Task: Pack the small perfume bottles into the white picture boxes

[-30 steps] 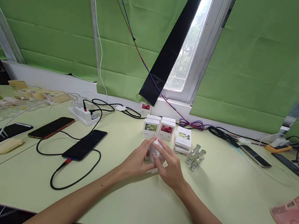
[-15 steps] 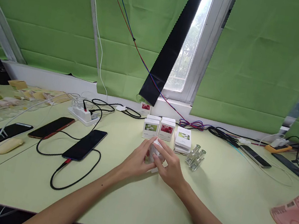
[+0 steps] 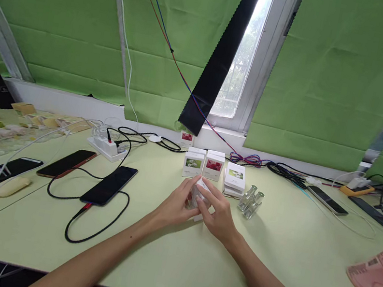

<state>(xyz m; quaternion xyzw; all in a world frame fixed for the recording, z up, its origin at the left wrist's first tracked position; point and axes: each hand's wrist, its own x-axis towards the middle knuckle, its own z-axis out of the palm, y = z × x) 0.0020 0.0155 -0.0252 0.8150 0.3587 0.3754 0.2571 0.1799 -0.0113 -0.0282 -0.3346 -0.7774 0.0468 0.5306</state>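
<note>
Nothing has visibly shifted over the last second: both hands stay cupped around the same small white cardboard box (image 3: 200, 195) at the middle of the pale green table (image 3: 171, 262). The left hand (image 3: 176, 206) curls its fingers against the box's left side, and the right hand (image 3: 218, 214) closes on it from the right with the index finger laid over the top, so the box is pinched between the two hands, low over the table (whether it rests on the surface cannot be told). Just behind it stand a white box with a green-and-white flower picture (image 3: 193, 163) and, touching it on the right, a white box with a red flower picture (image 3: 213, 166); beside those lies a short stack of flat white boxes with a green picture on top (image 3: 235, 179). Two small clear glass bottles (image 3: 251, 201) stand just right of the hands. To the left, well apart from the hands, a black smartphone (image 3: 108, 185) lies face up with a black cable looping from it, and a white power strip (image 3: 107, 146) sits further back. A pink plastic packet (image 3: 377, 275) lies at the right edge.
</note>
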